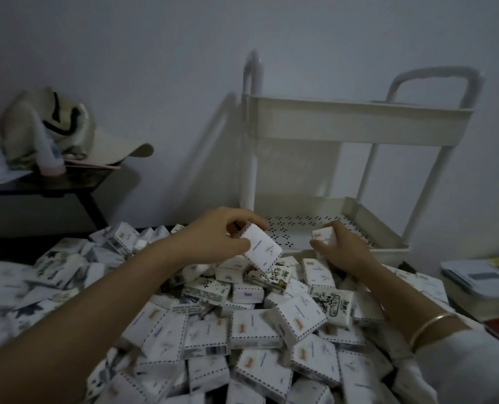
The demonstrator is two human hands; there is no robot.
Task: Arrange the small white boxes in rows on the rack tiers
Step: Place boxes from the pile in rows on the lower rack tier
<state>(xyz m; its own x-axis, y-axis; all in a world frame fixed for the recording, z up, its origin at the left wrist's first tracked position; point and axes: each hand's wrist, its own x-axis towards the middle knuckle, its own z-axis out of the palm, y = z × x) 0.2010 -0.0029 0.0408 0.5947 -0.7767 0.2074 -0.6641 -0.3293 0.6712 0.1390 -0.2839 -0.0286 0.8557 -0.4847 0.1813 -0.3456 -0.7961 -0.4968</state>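
A big heap of small white boxes fills the foreground. Behind it stands a white two-tier rack; its lower tier has a perforated floor that shows no boxes, and the inside of the upper tier is hidden by its wall. My left hand holds one white box tilted just above the heap, near the lower tier's front left corner. My right hand grips another small white box at the lower tier's front edge.
A dark side table at the left carries a cap, a bag and a small bottle. Papers and books lie at the right beside the rack. A plain wall stands right behind the rack.
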